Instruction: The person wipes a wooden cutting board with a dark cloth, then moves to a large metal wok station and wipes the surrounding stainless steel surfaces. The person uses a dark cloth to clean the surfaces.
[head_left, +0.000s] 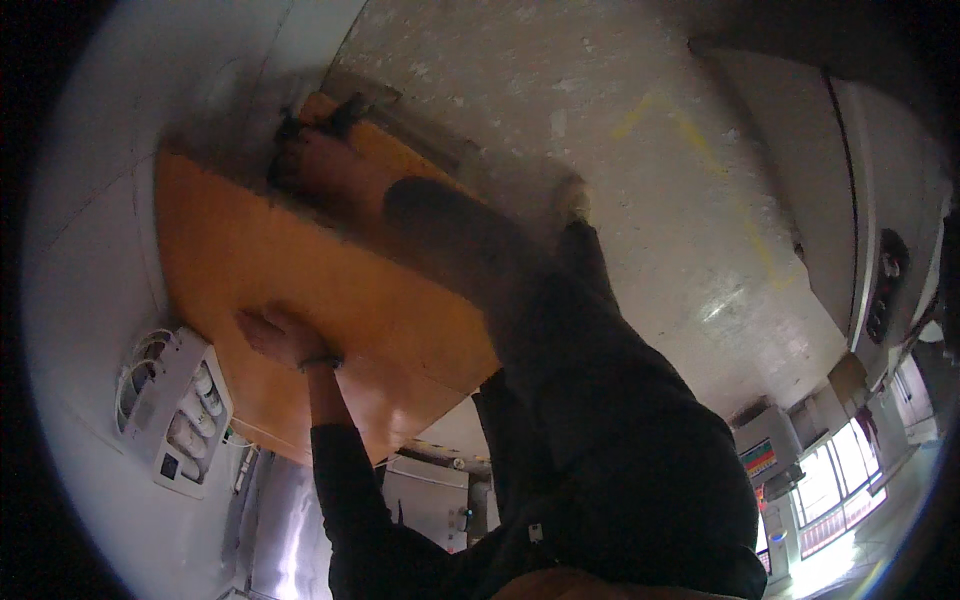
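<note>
In front of me spreads an orange-brown, smooth tabletop or panel (315, 270) against the white wall. My left hand (281, 336) rests flat on it, fingers spread, with a dark band at the wrist; it holds nothing. Stretched to the far end, my right hand (326, 161) is closed around a black object (345, 116), whose kind is too blurred to tell. Beneath that hand and forearm runs a dark edge or gap (319, 214), with a narrower orange strip (397, 150) beyond it. The hand covers part of the black object.
On the wall to the left hangs a water filter unit (180, 420) with white cartridges and loose tubing. Worn floor (637, 187) with faded yellow marks lies to the right. A shiny metal panel (289, 532) stands below. Grey cabinets (810, 165) and a bright window (840, 472) are farther right.
</note>
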